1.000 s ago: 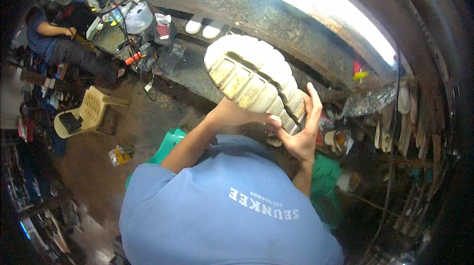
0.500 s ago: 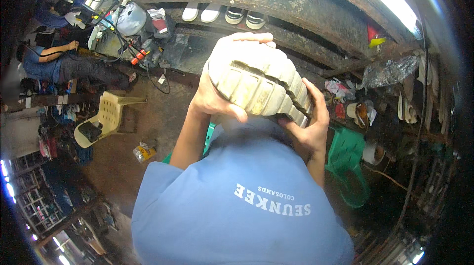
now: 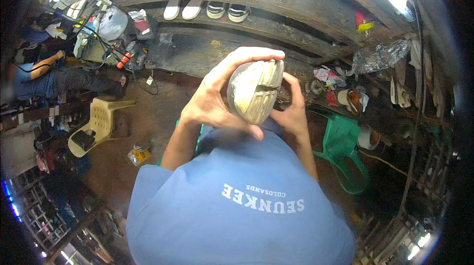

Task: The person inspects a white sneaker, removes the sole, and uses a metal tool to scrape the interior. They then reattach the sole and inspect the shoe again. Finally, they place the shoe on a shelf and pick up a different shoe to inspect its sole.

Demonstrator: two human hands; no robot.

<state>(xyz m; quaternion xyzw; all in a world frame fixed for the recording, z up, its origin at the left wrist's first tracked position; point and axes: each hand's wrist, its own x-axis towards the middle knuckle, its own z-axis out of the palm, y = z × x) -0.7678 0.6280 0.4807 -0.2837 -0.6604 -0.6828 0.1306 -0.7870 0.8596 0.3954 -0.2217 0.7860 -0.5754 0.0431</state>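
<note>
A chunky off-white shoe sole [image 3: 252, 93] is up in front of my chest, between both my hands. It stands tilted, one rounded end facing me, its grooved tread toward the right. Whether an upper is attached to it is hidden. My left hand [image 3: 213, 98] wraps around the rounded end, fingers over the top and thumb below. At the far end, my right hand [image 3: 295, 109] grips with its fingers above and thumb underneath, partly hidden behind the sole.
White shoes [image 3: 191, 10] and black shoes [image 3: 216, 10] line a wooden shelf [image 3: 276, 25] ahead. A beige chair [image 3: 101, 117] is at left, a green chair [image 3: 341, 136] at right. Another person [image 3: 47, 80] sits at far left by a cluttered bench [image 3: 101, 48].
The sole has turned from showing its broad tread to nearly end-on, and sits slightly lower. Both hands turned with it, keeping hold. The whole view shifted a little.
</note>
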